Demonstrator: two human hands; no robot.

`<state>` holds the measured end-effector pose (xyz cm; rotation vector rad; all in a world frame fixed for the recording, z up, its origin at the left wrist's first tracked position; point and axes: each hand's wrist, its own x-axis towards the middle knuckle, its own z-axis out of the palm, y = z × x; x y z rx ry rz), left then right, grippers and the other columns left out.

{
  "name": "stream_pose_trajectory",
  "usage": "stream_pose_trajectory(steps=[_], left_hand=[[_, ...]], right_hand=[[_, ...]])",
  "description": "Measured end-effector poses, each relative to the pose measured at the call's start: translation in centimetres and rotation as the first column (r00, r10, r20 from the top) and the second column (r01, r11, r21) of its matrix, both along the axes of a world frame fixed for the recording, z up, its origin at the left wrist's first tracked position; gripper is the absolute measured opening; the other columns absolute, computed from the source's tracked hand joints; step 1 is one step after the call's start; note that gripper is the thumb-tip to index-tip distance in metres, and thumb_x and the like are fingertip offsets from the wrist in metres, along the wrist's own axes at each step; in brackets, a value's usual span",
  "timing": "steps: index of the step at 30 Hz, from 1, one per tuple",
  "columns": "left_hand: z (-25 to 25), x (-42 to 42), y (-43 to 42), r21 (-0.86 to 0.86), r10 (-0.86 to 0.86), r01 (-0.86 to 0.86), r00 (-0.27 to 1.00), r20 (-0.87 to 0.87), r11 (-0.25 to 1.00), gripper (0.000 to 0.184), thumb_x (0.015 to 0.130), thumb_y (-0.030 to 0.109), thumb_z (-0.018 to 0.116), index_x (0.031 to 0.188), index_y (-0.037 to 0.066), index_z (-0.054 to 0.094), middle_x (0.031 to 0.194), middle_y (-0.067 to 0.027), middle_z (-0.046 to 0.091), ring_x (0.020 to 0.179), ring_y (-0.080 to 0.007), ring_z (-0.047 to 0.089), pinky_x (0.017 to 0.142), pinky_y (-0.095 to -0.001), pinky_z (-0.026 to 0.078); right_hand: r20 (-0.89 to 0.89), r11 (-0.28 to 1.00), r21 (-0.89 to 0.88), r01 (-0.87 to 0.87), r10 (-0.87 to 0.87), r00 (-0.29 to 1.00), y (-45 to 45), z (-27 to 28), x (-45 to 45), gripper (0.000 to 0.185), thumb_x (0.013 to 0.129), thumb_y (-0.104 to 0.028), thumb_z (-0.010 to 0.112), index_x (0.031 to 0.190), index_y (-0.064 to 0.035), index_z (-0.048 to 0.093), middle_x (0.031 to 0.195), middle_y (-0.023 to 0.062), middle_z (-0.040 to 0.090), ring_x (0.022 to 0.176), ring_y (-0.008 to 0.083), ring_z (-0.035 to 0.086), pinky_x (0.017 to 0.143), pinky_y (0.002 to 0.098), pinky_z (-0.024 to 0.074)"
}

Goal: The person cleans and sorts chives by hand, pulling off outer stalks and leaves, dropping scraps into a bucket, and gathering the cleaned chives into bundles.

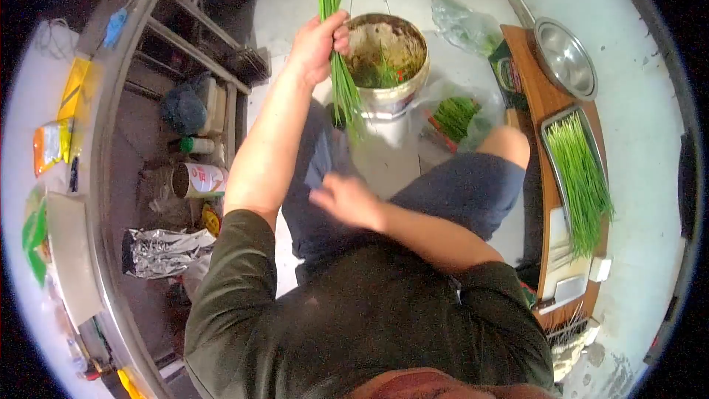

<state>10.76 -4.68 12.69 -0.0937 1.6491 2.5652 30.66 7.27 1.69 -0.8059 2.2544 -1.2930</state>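
A bunch of garlic chives (343,89) is gripped in my left hand (319,48), whose fingers are wrapped round its middle. The long green leaves stick out above the fist and hang down below it, beside a bucket (415,81) with a dirty inside and green scraps in it. Over my lap, close to my thigh, is my right hand (347,201). Motion smears its fingers, and nothing can be made out in them.
On the wooden board (521,66) at right are a metal tray of chives (580,177), a steel bowl (565,59) and a cleaver (569,290). More greens (454,118) lie in a plastic bag on the floor. A shelf with a can (199,179) stands at left.
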Motion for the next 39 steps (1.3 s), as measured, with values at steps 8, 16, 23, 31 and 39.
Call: stream_pose_trajectory(steps=[8,16,23,31,39], left_hand=[[-3.3,-3.3,1.4,0.072,-0.044,0.042,0.999,0.024,0.997,0.016,0.092,0.016,0.059,0.088,0.010,0.044,0.063,0.0018,0.044,0.050,-0.0100,0.040,0.048,-0.0253,0.035],[-8.3,-3.5,6.5,-0.152,-0.041,0.043,0.999,0.015,0.987,0.014,0.094,0.016,0.054,0.085,0.007,0.051,0.061,0.0023,0.047,0.051,-0.0083,0.044,0.046,-0.0233,0.035],[-11.0,-3.5,10.1,-0.825,-0.118,0.017,0.991,-0.060,0.565,0.045,0.081,0.019,0.062,0.118,-0.005,0.050,0.091,-0.0277,0.064,0.085,-0.0436,0.063,0.076,-0.0464,0.049],[-8.8,-7.9,5.6,-0.703,-0.309,0.347,0.932,0.187,0.621,0.034,0.092,0.030,0.059,0.106,0.000,0.062,0.096,-0.0078,0.065,0.084,-0.0173,0.061,0.077,-0.0322,0.050],[-9.9,-11.6,6.9,-0.277,-0.099,0.120,0.991,0.089,0.953,0.027,0.095,0.024,0.055,0.108,0.001,0.061,0.089,-0.0020,0.062,0.078,-0.0104,0.054,0.070,-0.0249,0.044]], right_hand=[[0.186,0.777,0.084,-0.624,0.603,0.776,4.6,3.8,0.5,0.036,0.091,-0.038,0.055,0.089,-0.0022,0.061,0.090,0.0209,0.065,0.082,0.0376,0.064,0.075,0.0457,0.0505],[0.293,0.697,-0.429,0.574,-0.493,0.819,9.8,4.8,-20.1,0.044,0.083,-0.025,0.067,0.110,0.0062,0.052,0.089,0.0120,0.066,0.082,0.0172,0.061,0.075,0.0310,0.0487],[0.132,0.653,-0.222,0.724,-0.716,0.686,8.1,3.7,-26.2,0.047,0.081,-0.024,0.068,0.114,0.0051,0.051,0.095,0.0165,0.065,0.083,0.0225,0.063,0.075,0.0343,0.0489],[0.717,0.542,-0.388,0.746,-0.332,0.613,13.1,1.4,-27.3,0.021,0.090,-0.011,0.055,0.107,-0.0001,0.052,0.087,0.0100,0.063,0.075,0.0190,0.064,0.063,0.0311,0.0517],[0.823,0.632,-0.376,0.677,-0.108,0.557,12.3,0.6,-28.4,0.026,0.087,-0.011,0.059,0.111,-0.0017,0.053,0.087,0.0097,0.065,0.077,0.0216,0.066,0.063,0.0321,0.0535]])
